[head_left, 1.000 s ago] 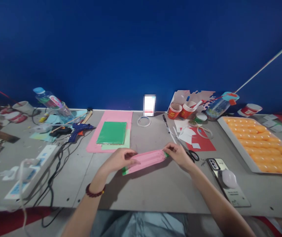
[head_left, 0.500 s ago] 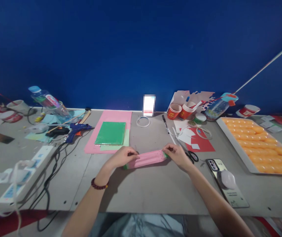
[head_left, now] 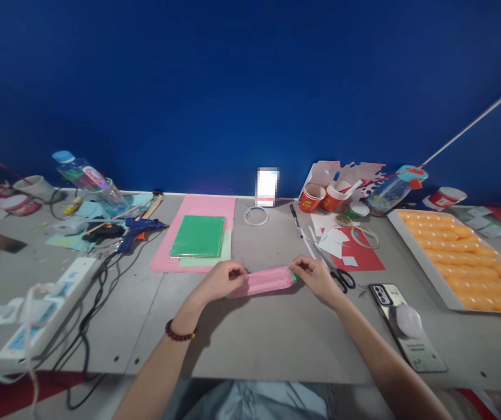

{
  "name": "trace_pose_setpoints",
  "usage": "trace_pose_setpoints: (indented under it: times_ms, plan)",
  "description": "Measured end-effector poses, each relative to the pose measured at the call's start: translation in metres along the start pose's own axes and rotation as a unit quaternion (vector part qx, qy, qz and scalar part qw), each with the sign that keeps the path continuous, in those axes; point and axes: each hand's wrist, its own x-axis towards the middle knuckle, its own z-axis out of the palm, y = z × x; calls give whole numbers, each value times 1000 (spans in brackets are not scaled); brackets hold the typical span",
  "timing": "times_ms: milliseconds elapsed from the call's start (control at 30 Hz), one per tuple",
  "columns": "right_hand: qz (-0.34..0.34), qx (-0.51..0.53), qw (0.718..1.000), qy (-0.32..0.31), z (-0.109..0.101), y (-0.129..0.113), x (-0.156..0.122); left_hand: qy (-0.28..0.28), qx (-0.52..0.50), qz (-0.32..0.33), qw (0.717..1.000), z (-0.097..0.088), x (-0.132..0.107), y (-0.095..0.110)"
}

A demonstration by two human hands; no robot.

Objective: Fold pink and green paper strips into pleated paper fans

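Pink strip (head_left: 263, 281): left hand (head_left: 219, 282) and right hand (head_left: 319, 281) clamp opposite ends between fingers, over the bench (head_left: 259, 344). Uneven pulling could tear it; a slack pinch, drop it.

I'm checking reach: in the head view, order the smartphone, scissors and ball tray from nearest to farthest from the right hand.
1. Black-handled scissors, just right of the right hand.
2. Smartphone, lower right.
3. White tray of orange balls, far right.

Tilted bottle (head_left: 91, 176), white power strip (head_left: 69, 289), phone (head_left: 417, 348)
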Motion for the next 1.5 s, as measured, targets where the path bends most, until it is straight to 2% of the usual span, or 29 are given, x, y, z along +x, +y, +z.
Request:
trace_pose_setpoints:
  times_ms: [200,400,600,833,1167,1500]
  plan:
    - [-23,-6,1000,-6,2,6,0,-42,75,31,996,5,0,7]
    - [-22,-1,1000,4,2,6,1,27,101,33,994,14,-1,15]
    - [-18,13,1000,11,2,4,1,52,52,39,996,18,1,13]
    - [-9,14,1000,3,1,7,1,73,56,47,995,18,-1,14]
    - [-10,5,1000,-2,4,5,-1,91,126,69,985,22,0,13]
    - [-17,-3,1000,-2,2,2,-1,95,98,106,985,18,-1,13]
